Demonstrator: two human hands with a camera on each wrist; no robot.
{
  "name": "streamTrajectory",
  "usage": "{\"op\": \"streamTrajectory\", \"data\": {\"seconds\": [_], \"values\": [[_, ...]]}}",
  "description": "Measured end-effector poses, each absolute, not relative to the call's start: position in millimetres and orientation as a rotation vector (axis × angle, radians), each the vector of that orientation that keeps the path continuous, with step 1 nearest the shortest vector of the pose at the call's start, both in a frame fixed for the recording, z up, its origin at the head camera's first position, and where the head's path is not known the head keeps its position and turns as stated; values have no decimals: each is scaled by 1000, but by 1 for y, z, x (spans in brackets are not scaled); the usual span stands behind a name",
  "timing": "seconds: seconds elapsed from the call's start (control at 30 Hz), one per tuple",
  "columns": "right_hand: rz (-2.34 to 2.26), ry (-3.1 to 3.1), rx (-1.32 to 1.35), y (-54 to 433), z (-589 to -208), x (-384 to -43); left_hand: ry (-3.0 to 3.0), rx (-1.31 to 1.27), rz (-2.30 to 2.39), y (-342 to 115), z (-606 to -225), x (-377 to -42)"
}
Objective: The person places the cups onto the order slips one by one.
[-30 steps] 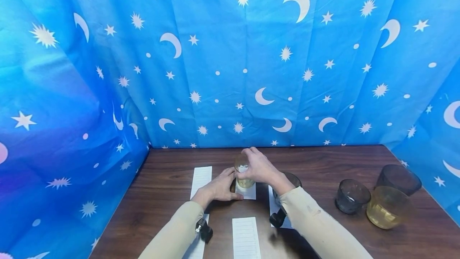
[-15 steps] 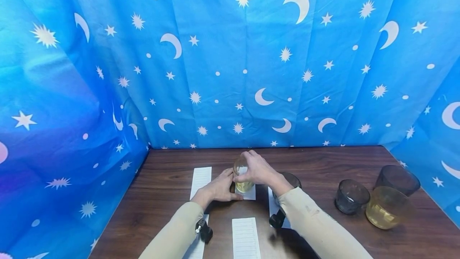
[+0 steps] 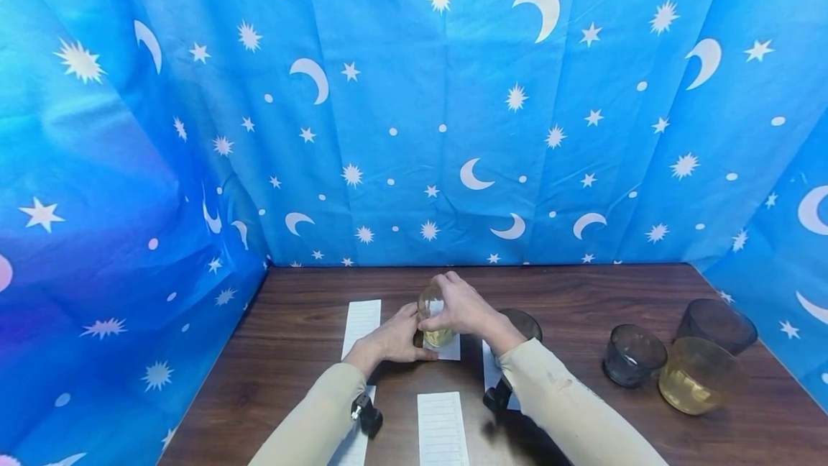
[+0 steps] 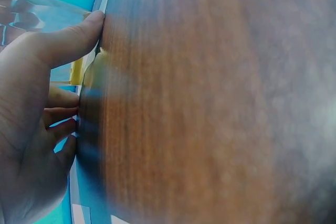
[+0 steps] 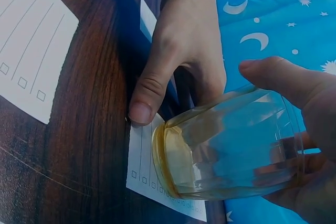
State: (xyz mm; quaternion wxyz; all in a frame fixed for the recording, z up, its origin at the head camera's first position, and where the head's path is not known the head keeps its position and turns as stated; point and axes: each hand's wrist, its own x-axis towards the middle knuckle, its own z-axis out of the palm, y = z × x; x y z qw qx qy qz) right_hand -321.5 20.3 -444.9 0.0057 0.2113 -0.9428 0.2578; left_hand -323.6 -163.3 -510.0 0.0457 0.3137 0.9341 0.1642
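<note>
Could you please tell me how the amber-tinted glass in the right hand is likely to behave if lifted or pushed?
The amber-tinted glass is probably stiff and breakable, judging by its clear, glassy walls. Its smooth, shiny surface may feel slippery in the right hand. Its round shape suggests it could roll if laid on its side.

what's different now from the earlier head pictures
The right hand and the clear yellowish glass cup it grips have shifted slightly left and lower in the head view. Nothing was taken up or let go. The left hand stays touching the white lined paper strip; the round amber glass bowl stays put.
</note>
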Motion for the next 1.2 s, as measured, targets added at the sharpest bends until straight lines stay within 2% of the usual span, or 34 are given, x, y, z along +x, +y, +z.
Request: {"op": "streamTrajectory", "data": {"seconds": [0.73, 1.2], "values": [[696, -2914, 741, 19, -449, -316, 2835, 917, 514, -163, -510, -323], [777, -2866, 727, 44, -430, -305, 2815, 977, 566, -165, -511, -325]]}}
